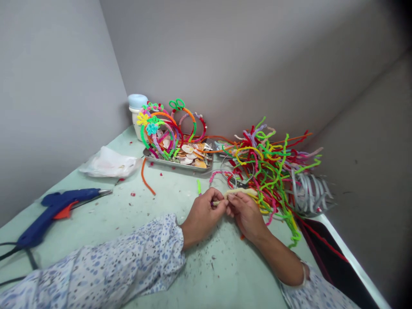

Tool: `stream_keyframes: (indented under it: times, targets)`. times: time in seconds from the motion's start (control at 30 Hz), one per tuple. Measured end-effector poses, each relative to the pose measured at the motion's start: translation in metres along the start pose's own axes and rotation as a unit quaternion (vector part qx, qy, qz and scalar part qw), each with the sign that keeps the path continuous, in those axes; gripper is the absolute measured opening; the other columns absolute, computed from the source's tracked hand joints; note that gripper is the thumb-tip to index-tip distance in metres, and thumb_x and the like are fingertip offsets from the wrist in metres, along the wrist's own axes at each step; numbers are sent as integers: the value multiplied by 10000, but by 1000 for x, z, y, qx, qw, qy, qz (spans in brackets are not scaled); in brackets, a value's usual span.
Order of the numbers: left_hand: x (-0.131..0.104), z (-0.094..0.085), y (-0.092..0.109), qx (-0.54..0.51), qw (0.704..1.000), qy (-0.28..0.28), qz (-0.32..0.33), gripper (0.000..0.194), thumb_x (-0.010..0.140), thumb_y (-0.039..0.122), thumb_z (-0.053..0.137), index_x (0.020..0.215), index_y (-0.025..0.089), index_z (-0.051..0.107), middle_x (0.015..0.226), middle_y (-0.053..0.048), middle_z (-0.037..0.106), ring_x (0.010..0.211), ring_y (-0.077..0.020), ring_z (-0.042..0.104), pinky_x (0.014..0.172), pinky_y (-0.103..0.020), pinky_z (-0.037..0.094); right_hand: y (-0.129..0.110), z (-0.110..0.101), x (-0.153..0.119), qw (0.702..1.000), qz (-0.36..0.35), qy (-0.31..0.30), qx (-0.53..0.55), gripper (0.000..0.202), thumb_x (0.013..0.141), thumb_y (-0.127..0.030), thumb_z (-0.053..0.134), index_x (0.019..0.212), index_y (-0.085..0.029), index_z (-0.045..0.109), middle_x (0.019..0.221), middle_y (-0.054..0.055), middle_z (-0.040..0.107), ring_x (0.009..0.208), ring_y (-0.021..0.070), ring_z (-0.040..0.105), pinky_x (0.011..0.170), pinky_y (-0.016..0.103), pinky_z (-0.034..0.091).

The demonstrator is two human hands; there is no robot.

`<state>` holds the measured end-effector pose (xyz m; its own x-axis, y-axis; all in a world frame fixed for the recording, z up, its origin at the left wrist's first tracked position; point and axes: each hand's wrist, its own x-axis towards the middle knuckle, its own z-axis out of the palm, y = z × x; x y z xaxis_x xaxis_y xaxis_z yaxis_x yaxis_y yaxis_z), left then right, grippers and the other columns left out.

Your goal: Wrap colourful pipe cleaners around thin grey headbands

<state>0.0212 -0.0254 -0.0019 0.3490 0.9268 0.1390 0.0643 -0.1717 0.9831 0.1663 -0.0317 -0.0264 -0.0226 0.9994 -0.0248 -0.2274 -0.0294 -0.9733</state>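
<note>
Near the middle of the table, my left hand [203, 216] and my right hand [249, 214] meet, fingertips almost touching. Between them is a pale yellow pipe cleaner [240, 190]. My left fingers pinch its left end, where a small dark purple bit shows. The thumb and fingers of my right hand close on it further right, and its far end runs toward the pile of coloured pipe cleaners [272, 167]. A short green piece [198, 187] lies just behind my left hand.
A metal tray [180, 165] holds decorated hoops [157, 128] and flat discs. Behind it stands a white jar [137, 116] with a blue lid. To the left are a plastic bag [111, 163] and a blue glue gun [48, 214]; an orange pipe cleaner [145, 178] lies nearby. Silvery coils [310, 193] sit right.
</note>
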Motion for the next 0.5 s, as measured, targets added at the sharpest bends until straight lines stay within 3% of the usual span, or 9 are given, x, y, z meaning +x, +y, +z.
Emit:
stream_keyframes:
  times: [0.5]
  targets:
    - [1,-1,1,14,1000,8,7,145,828,211,516,722,149,593,677,3,638,638,-105,575,627,-196,424,0,0,1,1000,-6,-9,-3,206,829,-345,613,704,-185,580,557,-33,529,501,85,437,487,207,329]
